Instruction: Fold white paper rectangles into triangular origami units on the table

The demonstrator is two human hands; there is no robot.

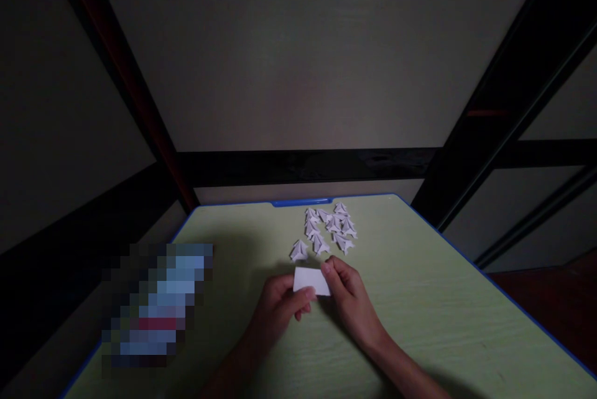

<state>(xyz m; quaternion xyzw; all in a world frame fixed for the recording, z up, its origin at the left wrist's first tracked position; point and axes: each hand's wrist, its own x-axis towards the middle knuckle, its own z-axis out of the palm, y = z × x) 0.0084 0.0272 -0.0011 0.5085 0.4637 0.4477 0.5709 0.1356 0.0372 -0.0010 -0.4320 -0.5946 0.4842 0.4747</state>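
Note:
A small white piece of paper (308, 279), rectangular in outline, is held above the table between my two hands. My left hand (283, 301) grips its left side and lower edge, thumb on top and fingers beneath. At the right end, my right hand (346, 287) pinches the paper near its upper corner. Just beyond the hands lies a folded white paper figure (299, 251), set apart from a cluster of several similar folded paper figures (333, 223). Fingers under the paper are partly hidden.
The pale green table (420, 306) has a blue rim and a blue handle-like strip (302, 202) at its far edge. A blurred-out, pixelated object (161, 306) lies on the left side. Behind the table stand light panels (298, 63) with dark frames.

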